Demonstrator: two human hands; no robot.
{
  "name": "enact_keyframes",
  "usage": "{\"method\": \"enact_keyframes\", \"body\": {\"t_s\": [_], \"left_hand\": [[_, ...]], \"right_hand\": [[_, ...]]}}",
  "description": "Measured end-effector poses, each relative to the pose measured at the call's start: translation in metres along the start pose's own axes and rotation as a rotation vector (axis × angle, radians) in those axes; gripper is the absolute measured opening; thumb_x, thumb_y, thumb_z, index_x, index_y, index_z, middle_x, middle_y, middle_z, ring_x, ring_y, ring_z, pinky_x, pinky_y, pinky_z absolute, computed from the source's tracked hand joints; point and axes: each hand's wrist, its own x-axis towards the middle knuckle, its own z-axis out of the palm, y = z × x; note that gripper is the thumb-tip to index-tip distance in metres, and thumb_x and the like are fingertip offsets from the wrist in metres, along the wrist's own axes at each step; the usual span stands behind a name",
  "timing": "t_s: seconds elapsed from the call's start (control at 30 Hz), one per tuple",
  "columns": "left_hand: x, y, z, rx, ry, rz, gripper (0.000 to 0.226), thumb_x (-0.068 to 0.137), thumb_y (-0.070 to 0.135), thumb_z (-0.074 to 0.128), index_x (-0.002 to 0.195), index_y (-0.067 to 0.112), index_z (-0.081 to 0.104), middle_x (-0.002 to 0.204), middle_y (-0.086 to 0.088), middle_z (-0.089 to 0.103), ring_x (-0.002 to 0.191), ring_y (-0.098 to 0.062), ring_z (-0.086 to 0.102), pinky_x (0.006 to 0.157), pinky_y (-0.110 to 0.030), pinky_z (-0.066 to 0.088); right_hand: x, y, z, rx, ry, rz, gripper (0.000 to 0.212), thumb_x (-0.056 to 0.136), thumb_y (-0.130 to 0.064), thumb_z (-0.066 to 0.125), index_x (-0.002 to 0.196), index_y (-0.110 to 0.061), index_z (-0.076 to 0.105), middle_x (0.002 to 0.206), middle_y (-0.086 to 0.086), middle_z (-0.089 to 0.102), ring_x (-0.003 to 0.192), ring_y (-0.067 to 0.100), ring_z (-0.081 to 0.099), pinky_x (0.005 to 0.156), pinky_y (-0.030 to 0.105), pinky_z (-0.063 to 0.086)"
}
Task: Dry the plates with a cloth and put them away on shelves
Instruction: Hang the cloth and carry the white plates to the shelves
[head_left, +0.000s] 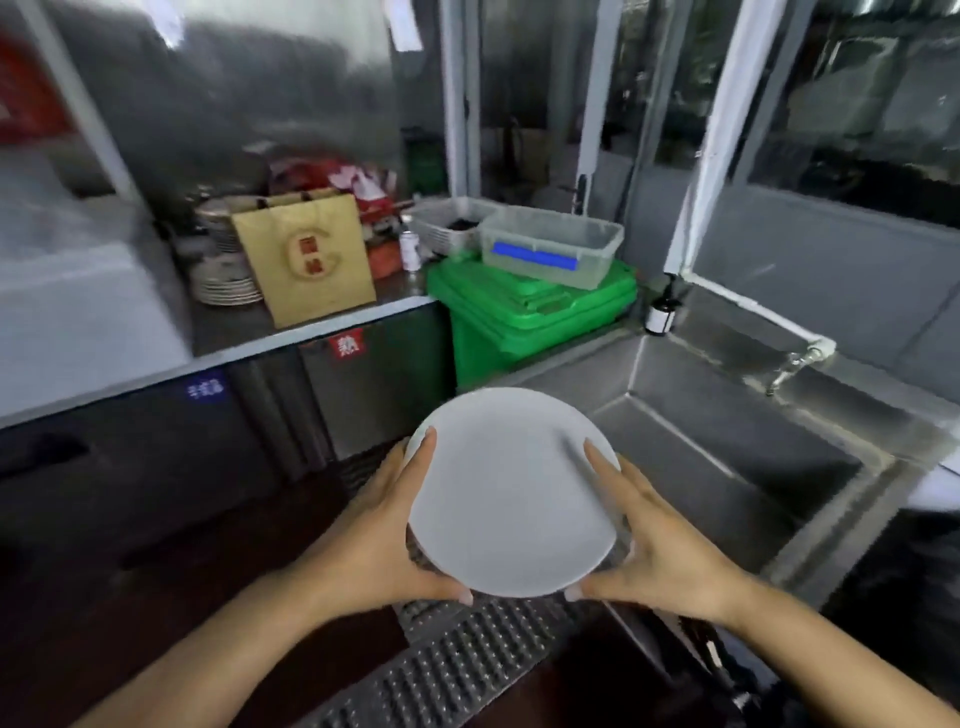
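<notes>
Steel sink sits beyond my right hand; I see the white plate gripped between it and my left hand, fingers curled round its rim.

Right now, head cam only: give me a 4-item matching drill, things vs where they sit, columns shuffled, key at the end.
Things:
1. white plate
2. clear plastic tub
3. yellow paper bag
4. dark bottle

Places:
A. on the lid of the green bin
B. standing at the back corner of the steel sink
C. held between the left hand and the right hand
D. on the counter, beside a stack of plates

Pairs: 1-C, 2-A, 3-D, 4-B
</notes>
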Motion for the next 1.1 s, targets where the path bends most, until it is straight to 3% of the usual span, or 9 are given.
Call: {"method": "enact_keyframes", "body": {"t_s": [0.07, 0.17, 0.27, 0.43, 0.53, 0.63, 0.8, 0.93, 1.1], "left_hand": [[-0.033, -0.014, -0.015, 0.022, 0.059, -0.075, 0.148, 0.046, 0.069, 0.083, 0.144, 0.048, -0.026, 0.157, 0.023, -0.017, 0.148, -0.004, -0.005, 0.121, -0.041, 0.017], [-0.082, -0.034, -0.037, 0.045, 0.135, -0.187, 0.147, 0.051, 0.065, 0.084, 0.140, 0.049, -0.032, 0.155, 0.026, -0.018, 0.147, -0.004, -0.002, 0.121, -0.034, 0.013], [-0.129, -0.054, -0.058, 0.072, 0.209, -0.312, 0.146, 0.052, 0.066, 0.083, 0.140, 0.048, -0.033, 0.155, 0.026, -0.018, 0.146, -0.006, 0.002, 0.122, -0.036, 0.013], [-0.209, -0.087, -0.089, 0.082, 0.360, -0.492, 0.145, 0.051, 0.065, 0.084, 0.143, 0.048, -0.027, 0.153, 0.032, -0.014, 0.142, -0.004, 0.008, 0.119, -0.039, 0.018], [-0.262, -0.112, -0.107, 0.112, 0.401, -0.581, 0.144, 0.050, 0.067, 0.083, 0.142, 0.048, -0.025, 0.148, 0.033, -0.012, 0.137, 0.000, 0.005, 0.116, -0.033, 0.017], [-0.319, -0.141, -0.127, 0.126, 0.433, -0.658, 0.142, 0.046, 0.072, 0.080, 0.141, 0.046, -0.023, 0.145, 0.031, -0.008, 0.135, 0.001, 0.007, 0.113, -0.025, 0.016], [-0.420, -0.196, -0.164, 0.171, 0.522, -0.741, 0.141, 0.055, 0.064, 0.083, 0.145, 0.042, -0.023, 0.145, 0.033, -0.008, 0.137, -0.001, 0.010, 0.110, -0.021, 0.019], [-0.495, -0.233, -0.194, 0.170, 0.593, -0.844, 0.140, 0.057, 0.057, 0.085, 0.142, 0.044, -0.025, 0.141, 0.033, -0.007, 0.135, 0.000, 0.007, 0.114, -0.026, 0.020], [-0.580, -0.270, -0.242, 0.223, 0.646, -0.943, 0.141, 0.050, 0.074, 0.078, 0.140, 0.052, -0.028, 0.153, 0.022, -0.001, 0.139, -0.007, 0.013, 0.116, -0.033, 0.025]], "right_hand": [[0.024, -0.020, 0.016, -0.012, -0.070, -0.067, 0.133, 0.057, -0.053, 0.088, 0.146, -0.056, -0.010, 0.154, -0.028, 0.000, 0.143, -0.005, 0.007, 0.116, 0.021, 0.018], [0.058, -0.059, 0.044, -0.038, -0.162, -0.208, 0.134, 0.058, -0.050, 0.089, 0.146, -0.055, -0.012, 0.149, -0.032, 0.001, 0.133, -0.018, 0.004, 0.107, 0.005, 0.011], [0.089, -0.100, 0.076, -0.016, -0.254, -0.359, 0.134, 0.058, -0.045, 0.090, 0.146, -0.055, -0.010, 0.148, -0.034, -0.001, 0.130, -0.028, -0.002, 0.104, -0.001, 0.009], [0.125, -0.174, 0.139, -0.004, -0.419, -0.498, 0.138, 0.049, -0.065, 0.085, 0.145, -0.057, -0.013, 0.152, -0.033, -0.003, 0.144, -0.002, 0.004, 0.119, 0.035, 0.020], [0.140, -0.220, 0.185, -0.006, -0.510, -0.570, 0.134, 0.051, -0.061, 0.086, 0.139, -0.063, -0.016, 0.141, -0.048, -0.009, 0.138, -0.009, 0.003, 0.116, 0.029, 0.016], [0.153, -0.270, 0.240, -0.039, -0.579, -0.622, 0.137, 0.050, -0.065, 0.084, 0.140, -0.061, -0.019, 0.146, -0.040, -0.008, 0.139, -0.006, 0.003, 0.116, 0.034, 0.020], [0.173, -0.359, 0.345, -0.044, -0.665, -0.718, 0.132, 0.049, -0.069, 0.077, 0.139, -0.057, -0.019, 0.149, -0.032, -0.004, 0.141, -0.003, 0.008, 0.115, 0.022, 0.019], [0.183, -0.435, 0.420, -0.040, -0.740, -0.787, 0.130, 0.056, -0.060, 0.081, 0.144, -0.049, -0.015, 0.150, -0.031, -0.004, 0.139, -0.005, 0.009, 0.109, 0.016, 0.017], [0.191, -0.528, 0.498, -0.026, -0.811, -0.866, 0.128, 0.064, -0.043, 0.086, 0.152, -0.041, -0.008, 0.154, -0.024, 0.004, 0.139, 0.000, 0.017, 0.113, 0.023, 0.024]]}}
